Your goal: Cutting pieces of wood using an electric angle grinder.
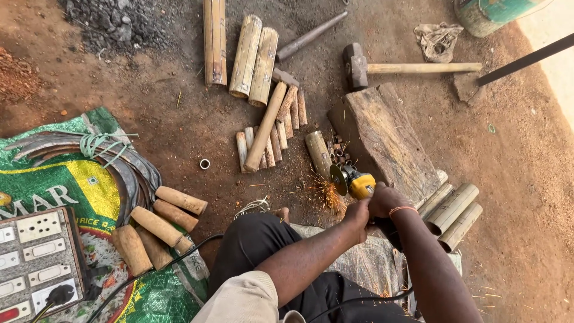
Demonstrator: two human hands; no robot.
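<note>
Closest to camera: black trousers (263, 245) and pale shirt sleeve (245, 299), forearms reaching forward. Angle grinder (354, 182) with yellow body and round disc at its left end, held low over dirt floor (514, 179), orange sparks (327, 194) spraying down-left from disc. Left hand (357, 215) wrapped shut around grinder's rear from below-left; right hand (387, 199) closed over its body just right of the yellow housing, orange band on wrist. Both hands touching the tool, disc sticking out past them to upper left. Short bamboo piece (318, 154) just beside disc. Worn wooden block (385, 137) right behind grinder. Cut bamboo sections (451, 209) right of hands. Sledgehammer (406, 67) beyond block. More bamboo lengths (254, 57) farther up. Wooden handles (158, 227) lying on green printed sack (60, 179) at left, curved metal blades (119, 161) on it, switch board (36, 263) at bottom-left corner.
</note>
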